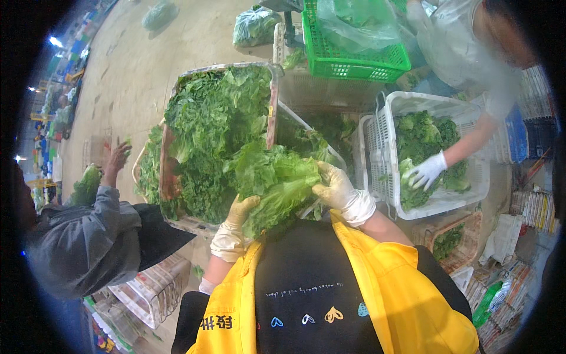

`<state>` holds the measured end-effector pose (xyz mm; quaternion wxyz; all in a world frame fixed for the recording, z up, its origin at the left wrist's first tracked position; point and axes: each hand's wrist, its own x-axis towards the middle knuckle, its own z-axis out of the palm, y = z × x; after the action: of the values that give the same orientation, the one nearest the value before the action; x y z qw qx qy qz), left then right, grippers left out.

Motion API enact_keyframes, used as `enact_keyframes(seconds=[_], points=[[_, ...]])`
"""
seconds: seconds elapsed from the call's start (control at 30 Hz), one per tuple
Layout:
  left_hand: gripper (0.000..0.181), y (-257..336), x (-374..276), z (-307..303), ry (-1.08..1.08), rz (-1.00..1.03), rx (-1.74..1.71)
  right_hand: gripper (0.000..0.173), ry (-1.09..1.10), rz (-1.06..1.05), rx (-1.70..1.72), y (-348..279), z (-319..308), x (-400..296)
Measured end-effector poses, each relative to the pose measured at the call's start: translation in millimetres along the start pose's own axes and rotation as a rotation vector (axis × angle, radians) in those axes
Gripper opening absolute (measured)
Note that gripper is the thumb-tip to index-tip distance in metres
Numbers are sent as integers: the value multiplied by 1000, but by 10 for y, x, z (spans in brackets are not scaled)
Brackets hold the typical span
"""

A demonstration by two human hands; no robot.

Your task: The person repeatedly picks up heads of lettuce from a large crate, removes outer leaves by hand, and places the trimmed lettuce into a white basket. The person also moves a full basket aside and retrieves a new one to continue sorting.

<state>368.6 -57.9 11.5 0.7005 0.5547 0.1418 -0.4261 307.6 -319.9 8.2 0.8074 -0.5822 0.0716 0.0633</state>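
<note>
A leafy lettuce head [283, 177] is held in front of my chest, its pale stem end toward the right. My left hand [241, 214], in a cream-coloured glove, grips its leaves from the lower left. Around the stem end close the fingers of my right hand [334, 186], gloved the same way. Just beyond the lettuce stands a large crate [273, 101] heaped with leafy greens [216, 119]. The undersides of the held leaves and some of my fingers are hidden.
At the right, a co-worker's white-gloved hand [426, 170] reaches into a white plastic crate [391, 132] of greens. Another person in a grey top [88, 243] is at the left, with lettuce [86, 186] nearby. A green crate [358, 66] and a filled plastic bag [255, 27] stand farther back.
</note>
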Motion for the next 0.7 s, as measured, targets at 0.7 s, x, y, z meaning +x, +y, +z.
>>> enact_keyframes(seconds=[0.7], points=[[61,233,-230,348,-60,-294,-562,94,-265,38,-249,-1,-146,34]])
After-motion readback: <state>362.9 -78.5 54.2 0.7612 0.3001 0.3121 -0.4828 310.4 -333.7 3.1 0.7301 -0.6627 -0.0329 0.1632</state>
